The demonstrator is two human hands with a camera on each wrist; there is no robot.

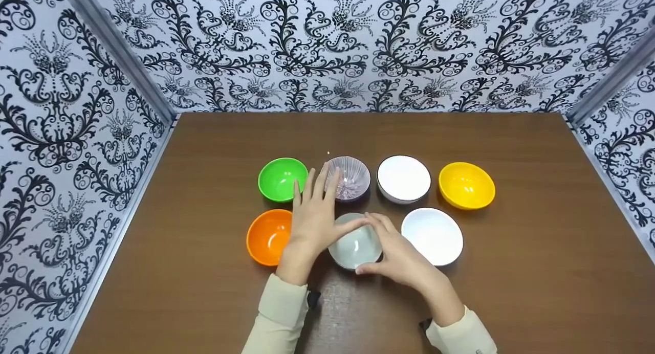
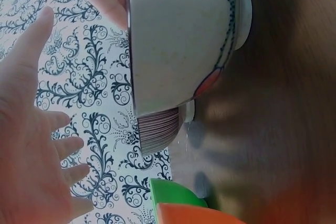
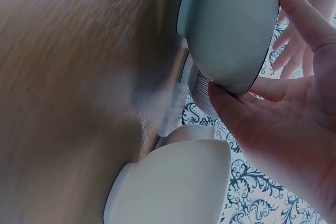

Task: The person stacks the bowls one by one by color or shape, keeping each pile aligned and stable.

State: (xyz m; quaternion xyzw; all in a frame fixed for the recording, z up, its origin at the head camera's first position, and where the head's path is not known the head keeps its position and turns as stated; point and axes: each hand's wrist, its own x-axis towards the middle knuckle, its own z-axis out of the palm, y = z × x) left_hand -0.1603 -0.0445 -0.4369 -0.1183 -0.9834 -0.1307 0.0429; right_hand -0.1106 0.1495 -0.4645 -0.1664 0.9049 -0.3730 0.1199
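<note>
In the head view a pale grey-green bowl (image 1: 354,250) is in the front row of bowls. My right hand (image 1: 404,256) grips it from the right, thumb at the near rim and fingers at the far rim. The right wrist view shows the fingers against the outside of this bowl (image 3: 231,30). My left hand (image 1: 313,223) is spread with straight fingers over the gap between the grey-green bowl and the orange bowl (image 1: 265,239), holding nothing. Its thumb reaches across the grey-green bowl toward the right fingertips. A red and dark-green pattern marks the bowl's outside (image 2: 181,40) in the left wrist view.
Behind stand a green bowl (image 1: 279,182), a purple-striped bowl (image 1: 353,177), a white bowl (image 1: 404,179) and a yellow bowl (image 1: 466,185). Another white bowl (image 1: 432,236) is right of my right hand. Patterned walls (image 1: 327,47) border the brown table (image 1: 204,216).
</note>
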